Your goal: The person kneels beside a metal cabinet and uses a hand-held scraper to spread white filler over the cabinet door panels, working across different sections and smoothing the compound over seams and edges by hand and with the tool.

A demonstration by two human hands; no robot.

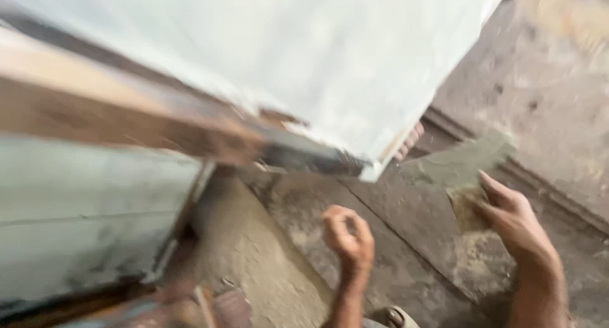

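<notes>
Inspector: Sandpaper sheet (466, 198), greyish-brown and creased, sits at about four o'clock in the head view, low on the right. It is in the right hand (510, 217), which grips its lower right edge. The rest of the sheet fans up and left towards the corner of the pale panel (304, 55).

Clerk: State of the right fingers?

Inspector: Pressed together, laid flat along the sheet, pinching it. The thumb's position I cannot tell; blur hides it.

Clerk: And the left hand?

Inspector: The left hand (346, 236) is at about six o'clock, just below centre. Its fingers are curled inward into a loose fist. Whether anything is inside that curl I cannot tell. It touches neither the sheet nor the panel, and stands well apart from the right hand.

Clerk: Surroundings?

Inspector: The pale panel, whitish-grey with a chipped lower edge, fills the frame from ten to one o'clock, and its corner points down to near centre. A brown wooden beam (120, 115) runs from nine o'clock towards centre, under the panel's edge. Below it, at eight o'clock, is a second pale grey surface (82, 214) with dark smudges. The concrete floor (266, 264) is dusty, with a straight seam running past both hands. A rough wall (558, 99) stands at two o'clock. The whole frame is motion-blurred, so fine detail is unreadable.
</notes>
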